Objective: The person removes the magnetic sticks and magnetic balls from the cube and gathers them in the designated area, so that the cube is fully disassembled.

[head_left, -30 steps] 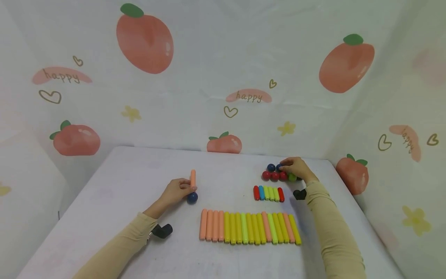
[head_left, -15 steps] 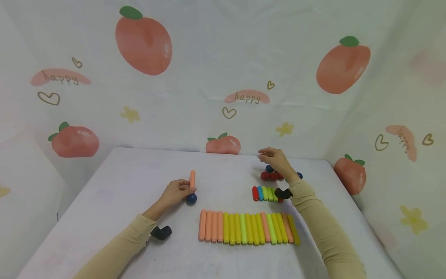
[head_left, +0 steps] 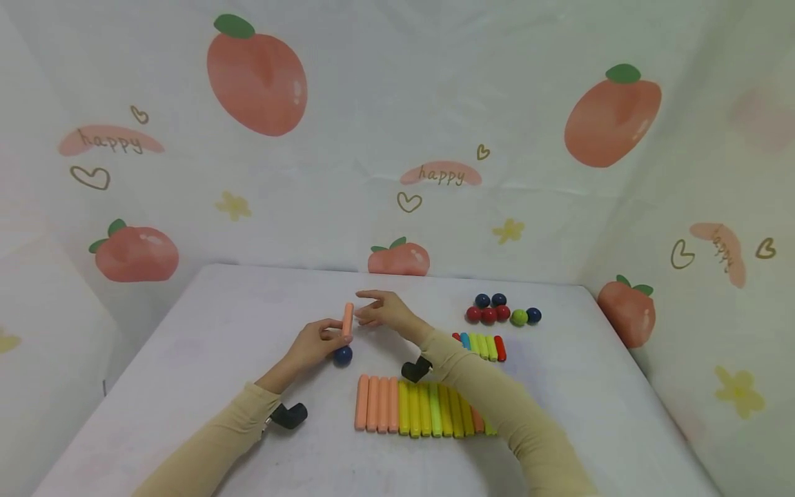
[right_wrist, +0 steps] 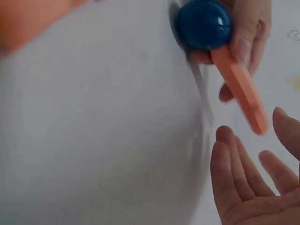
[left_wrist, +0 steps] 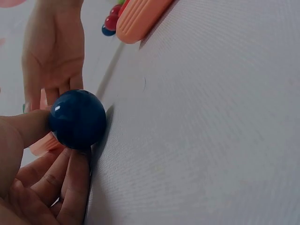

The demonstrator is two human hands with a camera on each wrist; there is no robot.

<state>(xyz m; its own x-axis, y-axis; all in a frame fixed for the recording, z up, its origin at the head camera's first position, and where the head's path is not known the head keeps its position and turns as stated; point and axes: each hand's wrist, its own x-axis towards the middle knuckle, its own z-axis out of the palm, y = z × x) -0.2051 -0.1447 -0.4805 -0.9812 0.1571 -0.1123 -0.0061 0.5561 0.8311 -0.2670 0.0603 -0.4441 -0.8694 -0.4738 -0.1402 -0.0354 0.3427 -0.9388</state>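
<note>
My left hand point(head_left: 313, 343) pinches a salmon-orange stick point(head_left: 348, 319) between thumb and fingers. The stick stands nearly upright, with a dark blue ball point(head_left: 343, 355) at its lower end. From the left wrist view, the ball point(left_wrist: 77, 119) hides part of the stick and the fingertips. My right hand point(head_left: 391, 312) is just right of the stick's top, fingers spread and holding nothing. Seen from the right wrist, the stick's free end point(right_wrist: 258, 124) points between the right thumb and fingers, with a gap around it.
A row of long salmon, yellow and lime sticks point(head_left: 414, 408) lies in front, its right part hidden by my right sleeve. Shorter red, blue and lime sticks point(head_left: 483, 346) lie behind it. Red balls point(head_left: 488, 315), blue balls point(head_left: 482, 301) and a green ball point(head_left: 519, 317) sit back right.
My right hand has left the balls at the back right and come left to the stick's top, bringing no ball. The stick leans slightly more to the right; my left hand keeps its place.
</note>
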